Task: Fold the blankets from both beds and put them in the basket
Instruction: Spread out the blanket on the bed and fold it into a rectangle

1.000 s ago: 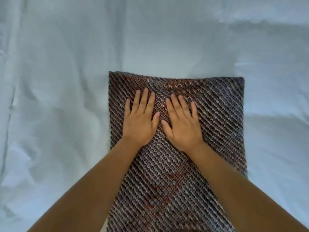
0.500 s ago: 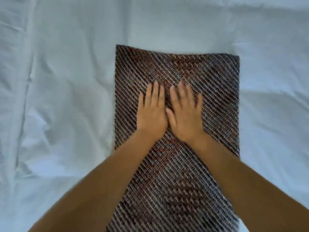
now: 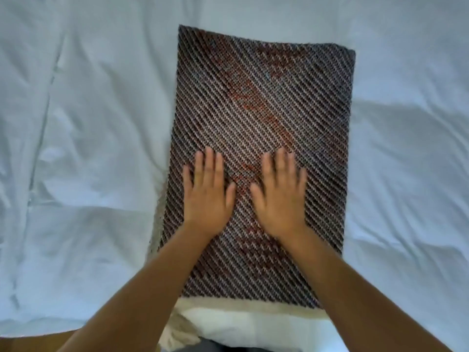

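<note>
A dark knitted blanket point(image 3: 261, 102) with diagonal grey, black and rust stripes lies folded into a long rectangle on the white bed sheet point(image 3: 88, 123). My left hand point(image 3: 206, 196) lies flat on its lower left part, fingers straight and pointing away from me. Flat beside it, my right hand point(image 3: 280, 196) rests on the blanket with a narrow gap between the two thumbs. Both palms press the fabric. No basket is in view.
The wrinkled white sheet surrounds the blanket on the left, right and far sides. A cream fabric edge point(image 3: 228, 304) shows under the blanket's near end at the bed's front edge. A strip of brown floor point(image 3: 30, 341) appears at the bottom left.
Both hands have slid toward me down the blanket and moved slightly apart. The view has shifted, so more of the blanket's far part and its near end now show.
</note>
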Demonstrator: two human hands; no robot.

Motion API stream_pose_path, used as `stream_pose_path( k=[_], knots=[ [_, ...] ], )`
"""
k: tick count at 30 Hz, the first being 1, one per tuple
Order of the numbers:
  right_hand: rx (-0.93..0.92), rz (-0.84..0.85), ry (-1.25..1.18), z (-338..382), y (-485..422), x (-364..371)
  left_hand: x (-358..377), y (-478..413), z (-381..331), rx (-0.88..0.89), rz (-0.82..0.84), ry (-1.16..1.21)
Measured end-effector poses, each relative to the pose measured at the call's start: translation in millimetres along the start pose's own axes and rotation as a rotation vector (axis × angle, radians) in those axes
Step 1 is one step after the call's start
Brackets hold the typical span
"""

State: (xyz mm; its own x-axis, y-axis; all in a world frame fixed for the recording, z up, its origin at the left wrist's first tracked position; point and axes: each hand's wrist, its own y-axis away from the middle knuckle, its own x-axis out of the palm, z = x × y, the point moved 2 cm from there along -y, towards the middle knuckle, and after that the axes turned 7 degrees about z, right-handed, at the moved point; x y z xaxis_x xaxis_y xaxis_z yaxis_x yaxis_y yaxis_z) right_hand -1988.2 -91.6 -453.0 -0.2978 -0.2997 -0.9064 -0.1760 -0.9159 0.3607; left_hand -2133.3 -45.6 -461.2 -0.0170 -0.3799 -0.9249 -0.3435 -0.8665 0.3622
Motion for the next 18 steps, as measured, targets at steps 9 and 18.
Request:
stream_pose_path(
  k=[9,18],
  knots=[
    [0.119,0.163,0.058,-44.5,67.9,43.1,48.8,92.2,37.1,-0.203,0.099,0.089],
    [0.018,0.112,0.004,-39.5,56.6,16.4,31.4,73.8,31.9,-0.17,0.129,0.097]
  ],
)
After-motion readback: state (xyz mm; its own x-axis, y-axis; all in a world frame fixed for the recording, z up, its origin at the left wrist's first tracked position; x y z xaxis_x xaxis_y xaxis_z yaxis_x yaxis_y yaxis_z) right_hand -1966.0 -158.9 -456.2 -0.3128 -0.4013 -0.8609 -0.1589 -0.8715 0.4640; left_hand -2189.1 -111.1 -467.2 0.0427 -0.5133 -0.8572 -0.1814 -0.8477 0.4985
